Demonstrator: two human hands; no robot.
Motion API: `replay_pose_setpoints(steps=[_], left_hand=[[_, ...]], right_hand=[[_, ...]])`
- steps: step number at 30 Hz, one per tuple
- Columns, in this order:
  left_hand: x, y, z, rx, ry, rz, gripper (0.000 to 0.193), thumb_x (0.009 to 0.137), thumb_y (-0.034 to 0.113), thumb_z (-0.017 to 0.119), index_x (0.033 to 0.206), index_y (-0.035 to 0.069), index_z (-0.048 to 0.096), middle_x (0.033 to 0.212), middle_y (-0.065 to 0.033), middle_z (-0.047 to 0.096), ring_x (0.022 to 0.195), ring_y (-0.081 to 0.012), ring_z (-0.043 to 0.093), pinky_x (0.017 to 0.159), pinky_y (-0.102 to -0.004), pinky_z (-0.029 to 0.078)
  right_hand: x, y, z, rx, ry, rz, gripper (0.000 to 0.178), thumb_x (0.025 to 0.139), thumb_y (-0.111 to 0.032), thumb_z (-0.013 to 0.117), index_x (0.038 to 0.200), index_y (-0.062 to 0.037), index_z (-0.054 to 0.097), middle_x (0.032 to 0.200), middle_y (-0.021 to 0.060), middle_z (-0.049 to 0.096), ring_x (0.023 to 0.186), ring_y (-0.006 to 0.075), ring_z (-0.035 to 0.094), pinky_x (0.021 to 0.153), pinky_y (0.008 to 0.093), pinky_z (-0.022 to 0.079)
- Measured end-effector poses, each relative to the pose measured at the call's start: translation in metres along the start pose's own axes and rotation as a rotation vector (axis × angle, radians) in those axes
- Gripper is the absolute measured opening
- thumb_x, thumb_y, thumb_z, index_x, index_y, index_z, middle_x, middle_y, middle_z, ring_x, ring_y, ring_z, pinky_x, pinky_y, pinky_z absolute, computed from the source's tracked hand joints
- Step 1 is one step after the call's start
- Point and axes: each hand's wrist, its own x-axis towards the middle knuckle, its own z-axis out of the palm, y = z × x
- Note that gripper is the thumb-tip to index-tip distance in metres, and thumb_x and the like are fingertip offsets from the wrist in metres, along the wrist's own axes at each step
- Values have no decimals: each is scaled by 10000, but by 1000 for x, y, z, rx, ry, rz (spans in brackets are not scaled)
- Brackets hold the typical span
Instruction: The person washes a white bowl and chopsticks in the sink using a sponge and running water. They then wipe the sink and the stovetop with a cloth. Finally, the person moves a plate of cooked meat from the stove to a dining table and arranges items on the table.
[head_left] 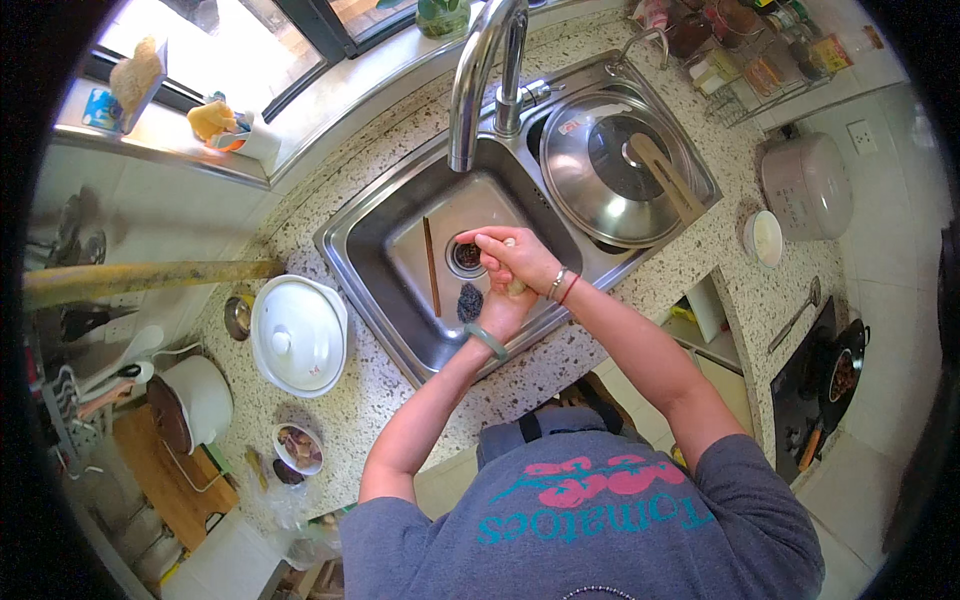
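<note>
Above the near right part of the sink basin (395, 235), my two hands are pressed together around a small pale yellowish lump (516, 286). My left hand (503, 312), with a green bangle at its wrist, closes on it from below. My right hand (527, 262) lies over it, its forefinger stretched out to the left. Most of the lump is hidden by my fingers, so its kind cannot be made out. Beneath my hands are the drain (466, 257) and a dark scouring pad (470, 301). A brown chopstick (431, 265) rests on the basin floor.
A chrome faucet (466, 110) arches over the basin. In the right basin sits a large lidded pan (590, 180) with a wooden spatula (668, 178) across it. A white lidded pot (298, 335) and a small bowl of food (299, 449) stand left. A wok (846, 375) is far right.
</note>
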Motion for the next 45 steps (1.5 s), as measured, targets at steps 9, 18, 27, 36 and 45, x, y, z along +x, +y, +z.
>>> replay_pose_setpoints(steps=[9, 18, 27, 36, 45], left_hand=[[15, -41, -10, 435, 13, -200, 364, 862, 375, 513, 884, 17, 577, 739, -243, 624, 735, -436, 606, 624, -489, 482], [22, -66, -3, 187, 14, -421, 381, 735, 245, 678, 1026, 21, 576, 799, -153, 654, 668, -288, 637, 586, -368, 512], [14, -6, -42, -424, 111, -451, 349, 955, 304, 479, 1194, 51, 512, 910, -153, 657, 641, -189, 647, 536, -303, 559], [28, 18, -28, -696, 305, -130, 344, 945, 331, 515, 1075, 17, 572, 973, -89, 636, 849, -176, 622, 731, -293, 512], [11, 72, 108, -59, 60, -15, 206, 887, 227, 628, 983, 45, 643, 722, 37, 562, 653, -55, 505, 553, -209, 422]], right_hand=[[47, 46, -19, 15, 380, -88, 291, 973, -271, 454, 877, -27, 581, 525, -52, 358, 415, 33, 292, 355, 197, 229], [54, 83, -60, 446, 562, 31, 327, 896, -361, 572, 912, -37, 535, 627, 38, 531, 507, 147, 521, 479, 315, 441], [-16, 73, -82, -176, 554, -252, 284, 801, -150, 675, 1053, -22, 641, 919, 12, 654, 796, 81, 584, 710, 233, 476], [-112, 42, -83, -32, 546, -567, 213, 810, -127, 662, 971, -7, 594, 875, 44, 629, 769, 117, 608, 684, 252, 493], [-281, 10, -108, 511, 698, -865, 255, 849, -120, 640, 1055, -7, 542, 932, 68, 615, 803, 103, 609, 697, 239, 504]])
